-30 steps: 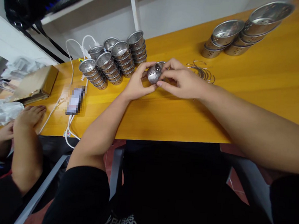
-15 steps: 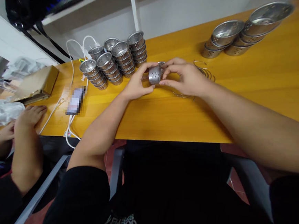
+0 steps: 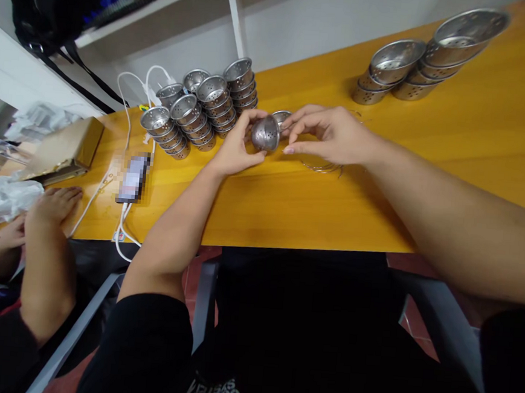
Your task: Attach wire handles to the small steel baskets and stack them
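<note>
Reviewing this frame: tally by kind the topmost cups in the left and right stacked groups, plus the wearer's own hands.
Left-group topmost cups: 6
Right-group topmost cups: 2
Wearer's hands, left hand and right hand: 2
Total: 10

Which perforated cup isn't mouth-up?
The cup in the left hand: tipped, its holed outer surface toward the camera, no mouth showing. The stacked cups stand mouth-up.

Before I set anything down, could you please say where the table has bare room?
The table shows bare wood between its near edge and the wire pieces, and at the back between the left cup stacks and right cup stacks. It is crowded by the left cup stacks, phone and cables, and around the left hand and right hand.
</note>
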Demonstrator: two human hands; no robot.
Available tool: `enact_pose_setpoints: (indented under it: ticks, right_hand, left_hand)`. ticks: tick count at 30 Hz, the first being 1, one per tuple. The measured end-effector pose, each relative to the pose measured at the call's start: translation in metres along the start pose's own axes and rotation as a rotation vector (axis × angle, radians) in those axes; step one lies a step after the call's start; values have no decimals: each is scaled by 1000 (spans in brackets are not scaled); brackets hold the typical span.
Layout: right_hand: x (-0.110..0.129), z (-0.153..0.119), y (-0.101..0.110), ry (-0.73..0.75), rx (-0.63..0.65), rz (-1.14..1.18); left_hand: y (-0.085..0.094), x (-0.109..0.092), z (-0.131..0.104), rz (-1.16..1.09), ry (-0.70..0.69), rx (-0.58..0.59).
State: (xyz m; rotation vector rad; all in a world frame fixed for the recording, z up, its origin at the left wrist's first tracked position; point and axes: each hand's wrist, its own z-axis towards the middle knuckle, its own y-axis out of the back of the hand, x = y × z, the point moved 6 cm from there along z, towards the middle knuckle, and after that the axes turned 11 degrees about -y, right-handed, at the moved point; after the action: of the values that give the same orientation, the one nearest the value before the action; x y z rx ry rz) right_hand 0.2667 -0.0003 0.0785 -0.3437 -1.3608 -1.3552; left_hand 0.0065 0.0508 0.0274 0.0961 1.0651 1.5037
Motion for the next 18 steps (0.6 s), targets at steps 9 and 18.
enact_pose_setpoints:
  ticks: [9, 18]
  right_hand:
    - [-73, 10, 36, -116, -45, -432]
    - [-55, 5, 21, -119, -90, -398]
  left_hand:
    - [7, 23, -2, -17, 126, -103]
    - [12, 47, -6, 33, 62, -171]
